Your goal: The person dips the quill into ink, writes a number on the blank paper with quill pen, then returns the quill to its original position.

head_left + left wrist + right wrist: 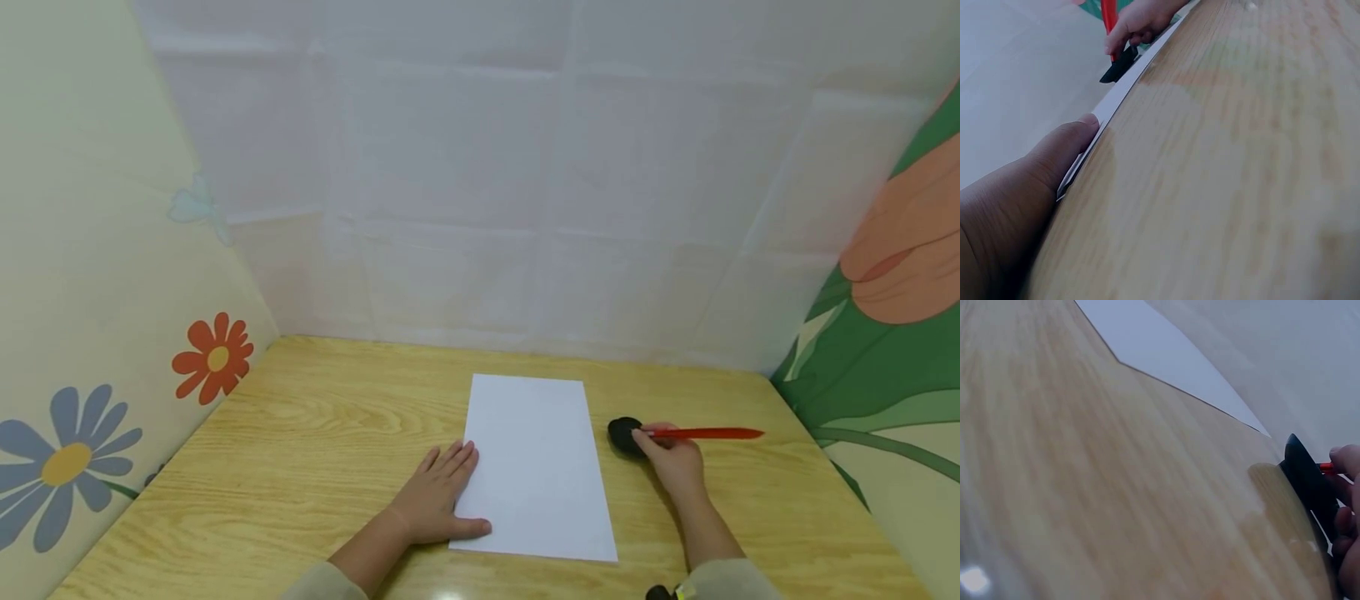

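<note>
A white sheet of paper (532, 467) lies on the wooden table. My left hand (438, 496) rests flat on its left edge, fingers spread and thumb near the bottom corner. To the right of the sheet, my right hand (678, 467) pinches a slim red brush-like stick (720, 433), its tapered end pointing right. The stick's other end meets a small black dish-like piece (624, 437) and is hidden from view. In the right wrist view the curled fingers are close against that black piece (1305, 478); whether they grip it too, I cannot tell.
The wooden tabletop (300, 433) reaches back to a creased white sheet wall (465, 183). Flower-printed panels stand on the left (82, 250) and right (900, 367). A small black item (658, 592) sits by the right sleeve.
</note>
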A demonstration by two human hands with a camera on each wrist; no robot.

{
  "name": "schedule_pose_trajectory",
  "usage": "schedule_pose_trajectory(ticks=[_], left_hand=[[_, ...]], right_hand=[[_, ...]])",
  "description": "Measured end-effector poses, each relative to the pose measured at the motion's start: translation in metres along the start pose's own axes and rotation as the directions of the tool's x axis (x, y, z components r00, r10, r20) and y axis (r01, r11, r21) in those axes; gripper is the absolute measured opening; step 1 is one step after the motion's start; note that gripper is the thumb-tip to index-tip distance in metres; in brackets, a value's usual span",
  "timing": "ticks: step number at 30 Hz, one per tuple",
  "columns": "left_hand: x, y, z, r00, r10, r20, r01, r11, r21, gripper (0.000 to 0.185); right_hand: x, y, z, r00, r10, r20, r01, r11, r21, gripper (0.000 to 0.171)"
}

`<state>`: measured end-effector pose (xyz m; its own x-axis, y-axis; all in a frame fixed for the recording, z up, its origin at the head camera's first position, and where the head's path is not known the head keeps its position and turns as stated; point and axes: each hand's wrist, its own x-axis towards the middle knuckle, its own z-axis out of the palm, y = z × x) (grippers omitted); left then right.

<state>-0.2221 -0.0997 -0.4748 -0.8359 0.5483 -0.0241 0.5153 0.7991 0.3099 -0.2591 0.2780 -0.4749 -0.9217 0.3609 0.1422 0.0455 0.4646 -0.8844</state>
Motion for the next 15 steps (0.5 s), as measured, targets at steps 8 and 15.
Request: schedule_pose_trajectory(ticks=[8,15], left_hand=[[0.0004,0.0001,0.0011,1.000,0.003,-0.005,-0.003,1.000,0.012,0.106],[0.0019,-0.0033,0.0068,1.000,0.007,-0.023,-0.006,0.999,0.032,0.107]], right_hand=[[-0.0012,-0.0002,-0.0009,1.000,0.000,0.026,0.001,0.998,-0.065,0.035],[-0.0006,0.0017,0.0001,1.000,-0.003,0.024,0.005,0.995,-0.103,0.034]])
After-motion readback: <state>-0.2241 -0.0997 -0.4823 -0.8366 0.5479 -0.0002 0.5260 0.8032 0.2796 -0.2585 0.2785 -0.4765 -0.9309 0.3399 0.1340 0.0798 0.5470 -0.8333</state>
